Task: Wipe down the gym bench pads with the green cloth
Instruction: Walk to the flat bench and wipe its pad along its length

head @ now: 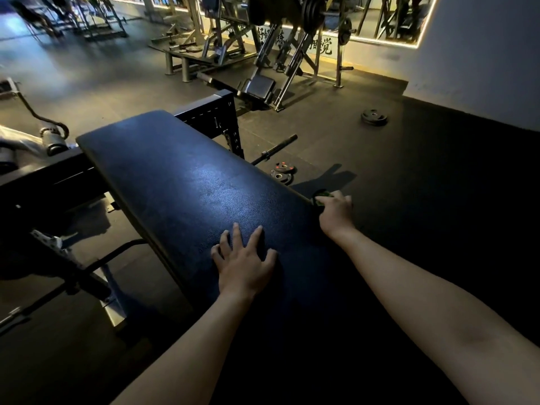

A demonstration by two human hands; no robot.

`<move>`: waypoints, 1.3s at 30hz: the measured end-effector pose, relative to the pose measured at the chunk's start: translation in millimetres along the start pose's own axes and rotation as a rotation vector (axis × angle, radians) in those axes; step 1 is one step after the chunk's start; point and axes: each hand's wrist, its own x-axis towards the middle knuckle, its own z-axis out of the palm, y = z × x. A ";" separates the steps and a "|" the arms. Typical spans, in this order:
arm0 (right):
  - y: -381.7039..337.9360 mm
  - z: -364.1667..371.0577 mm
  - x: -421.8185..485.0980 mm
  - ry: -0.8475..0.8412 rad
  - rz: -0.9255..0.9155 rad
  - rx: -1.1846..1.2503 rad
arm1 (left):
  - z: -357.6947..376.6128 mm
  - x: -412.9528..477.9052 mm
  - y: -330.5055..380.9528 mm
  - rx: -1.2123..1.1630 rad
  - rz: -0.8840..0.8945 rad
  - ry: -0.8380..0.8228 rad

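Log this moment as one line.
left hand: flat on bench pad | right hand: grips green cloth at pad's right edge | phase: wipe

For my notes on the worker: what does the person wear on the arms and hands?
Nothing that shows. The left hand and the right hand are bare, without gloves or visible rings. The left forearm and the right forearm have no sleeves, and no watch or band at the wrists. The light is dim, so small items could be missed.

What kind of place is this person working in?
A gym, most likely: a long black padded bench, a round black weight plate on the dark rubber floor, and steel weight machines behind.
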 end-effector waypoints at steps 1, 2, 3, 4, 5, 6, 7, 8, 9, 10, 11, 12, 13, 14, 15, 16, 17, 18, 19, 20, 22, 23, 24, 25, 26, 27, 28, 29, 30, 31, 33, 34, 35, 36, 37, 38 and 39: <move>0.4 -0.1 -1.8 0.005 0.051 0.003 | -0.2 -0.2 0.3 -0.005 -0.002 -0.004; -2.1 0.3 -4.2 0.007 0.095 0.004 | 0.2 -0.8 0.9 -0.009 -0.005 -0.006; -9.2 1.5 -5.0 0.010 0.118 0.010 | 0.0 -0.4 1.1 -0.008 -0.007 -0.005; -19.1 3.2 -6.7 0.004 0.120 0.022 | 0.3 -0.5 1.3 -0.003 -0.007 -0.002; -31.0 5.7 -8.5 -0.011 0.094 0.040 | 0.7 -1.3 1.4 0.002 -0.007 0.003; -45.3 10.0 -9.1 -0.036 0.036 0.054 | 0.9 -0.5 0.5 0.006 -0.007 0.011; -58.3 15.0 -12.7 -0.070 -0.039 0.053 | 1.2 -1.1 0.4 0.010 -0.004 0.015; -70.5 19.6 -16.6 -0.108 -0.111 0.036 | 0.9 -0.7 0.3 0.011 0.002 0.017; -78.7 23.2 -21.2 -0.139 -0.167 0.018 | 0.8 -0.2 -0.2 0.009 0.012 0.016; -81.1 24.3 -26.1 -0.164 -0.198 -0.008 | 0.6 -0.9 -0.4 0.007 0.025 0.020; -78.3 24.5 -28.8 -0.169 -0.220 -0.037 | 0.7 -0.7 -1.1 0.010 0.042 0.029; -71.3 22.0 -31.9 -0.160 -0.242 -0.073 | 0.6 -1.2 -1.6 0.015 0.059 0.037; -61.8 17.9 -35.0 -0.144 -0.265 -0.115 | 0.3 -1.8 -1.9 0.019 0.073 0.044; -51.0 13.7 -38.1 -0.134 -0.272 -0.149 | 0.4 -2.5 -2.1 0.019 0.084 0.047; -40.9 9.4 -40.0 -0.127 -0.254 -0.153 | 0.8 -2.5 -2.3 0.020 0.094 0.049; -32.2 5.4 -42.3 -0.124 -0.226 -0.139 | 0.3 -2.6 -2.5 0.022 0.103 0.050; -24.2 1.7 -44.8 -0.117 -0.196 -0.119 | 0.4 -2.9 -2.6 0.024 0.114 0.049; -17.8 -1.2 -47.2 -0.105 -0.167 -0.100 | 0.3 -2.9 -3.0 0.026 0.128 0.051; -11.8 -3.3 -49.1 -0.092 -0.138 -0.079 | 0.9 -3.5 -3.5 0.029 0.143 0.054; -6.8 -5.8 -50.3 -0.077 -0.104 -0.057 | 1.2 -4.3 -3.9 0.033 0.157 0.060; 2.4 -9.1 -50.1 -0.035 -0.012 -0.029 | 2.0 -5.4 -4.3 0.036 0.177 0.064; 4.8 -10.7 -50.3 -0.012 0.038 -0.034 | 1.9 -5.6 -4.3 0.030 0.179 0.061; 5.9 -11.4 -50.1 0.007 0.081 -0.047 | 2.1 -6.0 -3.5 0.025 0.177 0.057; 3.9 -10.8 -48.5 0.022 0.112 -0.053 | 1.7 -5.0 -3.0 0.022 0.172 0.053; -1.8 -9.4 -46.8 0.024 0.119 -0.050 | 0.9 -3.7 -2.4 0.017 0.166 0.052; -10.5 -7.3 -45.2 0.014 0.084 -0.038 | 0.3 -2.7 -1.8 0.007 0.159 0.050; -21.7 -3.5 -44.2 -0.012 0.006 -0.021 | -0.1 -2.3 -2.0 -0.004 0.155 0.050; -33.7 1.5 -43.6 -0.049 -0.109 -0.011 | 0.0 -2.1 -2.2 -0.011 0.153 0.053; -45.2 7.8 -44.4 -0.092 -0.235 -0.019 | 0.1 -2.3 -2.8 -0.014 0.153 0.058; -53.4 13.9 -46.0 -0.134 -0.345 -0.039 | 0.3 -2.0 -3.4 -0.018 0.154 0.066; -54.7 20.6 -48.3 -0.175 -0.453 -0.091 | 0.7 -1.5 -4.6 -0.025 0.157 0.076; -48.3 18.8 -48.8 -0.160 -0.436 -0.108 | 0.9 -1.5 -4.9 -0.026 0.156 0.077; -39.4 14.5 -49.3 -0.128 -0.384 -0.121 | 1.1 -1.3 -5.0 -0.026 0.155 0.078; -28.6 9.4 -50.1 -0.097 -0.311 -0.137 | 0.9 -1.8 -4.7 -0.027 0.154 0.080; -17.2 4.3 -50.6 -0.066 -0.233 -0.151 | 0.5 -1.8 -4.7 -0.029 0.154 0.080; -6.2 -0.9 -52.0 -0.043 -0.154 -0.151 | 0.4 -2.3 -4.7 -0.033 0.155 0.078; 3.6 -5.8 -52.9 -0.024 -0.079 -0.135 | -0.2 -2.4 -4.5 -0.036 0.155 0.075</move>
